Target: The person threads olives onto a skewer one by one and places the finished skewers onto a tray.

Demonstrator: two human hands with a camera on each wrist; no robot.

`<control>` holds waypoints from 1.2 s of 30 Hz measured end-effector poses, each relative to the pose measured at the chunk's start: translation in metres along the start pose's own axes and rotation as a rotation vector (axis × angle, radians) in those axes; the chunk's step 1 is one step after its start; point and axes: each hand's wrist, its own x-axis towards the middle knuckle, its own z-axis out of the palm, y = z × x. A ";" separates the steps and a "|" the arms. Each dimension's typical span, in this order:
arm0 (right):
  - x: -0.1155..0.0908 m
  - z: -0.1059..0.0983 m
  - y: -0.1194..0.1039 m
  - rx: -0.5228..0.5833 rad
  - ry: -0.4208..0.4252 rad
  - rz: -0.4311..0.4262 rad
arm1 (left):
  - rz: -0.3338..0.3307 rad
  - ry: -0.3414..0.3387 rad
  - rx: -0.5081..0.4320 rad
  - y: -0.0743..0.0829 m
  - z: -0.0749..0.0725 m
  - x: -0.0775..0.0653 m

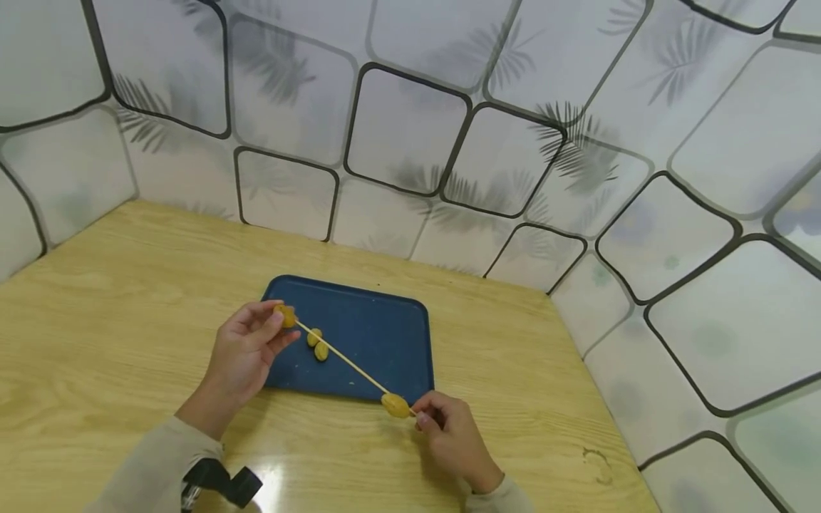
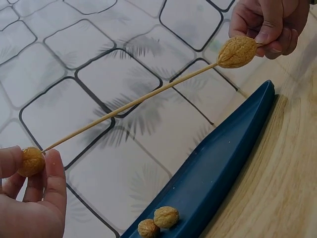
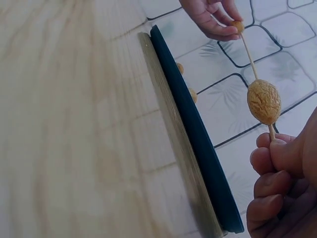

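Observation:
A thin wooden skewer point(image 1: 343, 358) slants between my two hands over the blue tray point(image 1: 385, 328). My right hand point(image 1: 452, 438) pinches its near end between thumb and fingers. Threaded on the skewer just beyond those fingers is an oval, wrinkled golden-brown fried ball point(image 3: 264, 102). With thumb and fingertips my left hand point(image 1: 240, 353) holds another wrinkled fried ball point(image 2: 31, 161), and the skewer's far tip meets it. Whether the tip has gone into this ball I cannot tell. Two more fried balls point(image 1: 321, 351) lie side by side on the tray's left part.
The tray lies on a light wood-grain table point(image 1: 147, 299). Behind and to the right rise walls point(image 1: 410, 135) covered in a pattern of rounded squares and leaves. A black strap mount point(image 1: 221, 481) sits at the left sleeve point(image 1: 157, 467).

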 end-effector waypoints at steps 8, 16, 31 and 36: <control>-0.003 0.012 -0.013 0.086 -0.058 -0.104 | -0.142 0.021 0.196 -0.023 0.014 -0.009; 0.000 0.005 -0.010 0.035 0.033 -0.094 | -0.118 0.089 0.130 -0.015 0.002 -0.005; -0.004 -0.001 -0.008 -0.006 0.000 0.031 | -0.015 0.072 -0.075 -0.001 0.002 0.002; -0.003 -0.002 -0.007 -0.007 -0.011 0.042 | -0.009 0.088 -0.045 0.000 0.002 0.001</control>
